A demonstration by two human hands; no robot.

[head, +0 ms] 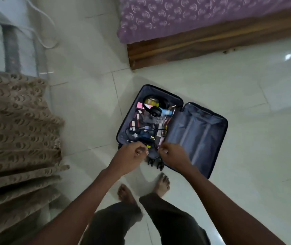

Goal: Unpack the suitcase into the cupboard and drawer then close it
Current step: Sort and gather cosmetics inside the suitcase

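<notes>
Nearest, the person's bare feet [163, 184] stand on the pale glossy tiled floor [247, 156], just short of the suitcase's black wheels [156, 163]. Both arms reach down and forward. The left hand [132, 155] hangs over the near edge of the packed half with its fingers [142, 152] curled in; whether they hold anything cannot be told through the blur. The right hand [174, 152], also with curled fingers, sits at the near end of the hinge line, and its grip cannot be told either.

The dark blue hard-shell suitcase [217, 144] lies open flat on the floor. Its left half is crowded with small boxes and bottles and black over-ear headphones [154, 111]; its right half shows only grey lining.

Left of the case a strip of bare floor runs to a brown patterned blanket [17, 124]. Wide open tile spreads to the right. Farther off, the wooden bed frame [212, 43] with a purple patterned sheet [203, 15] bounds the far side, well apart from the case.
</notes>
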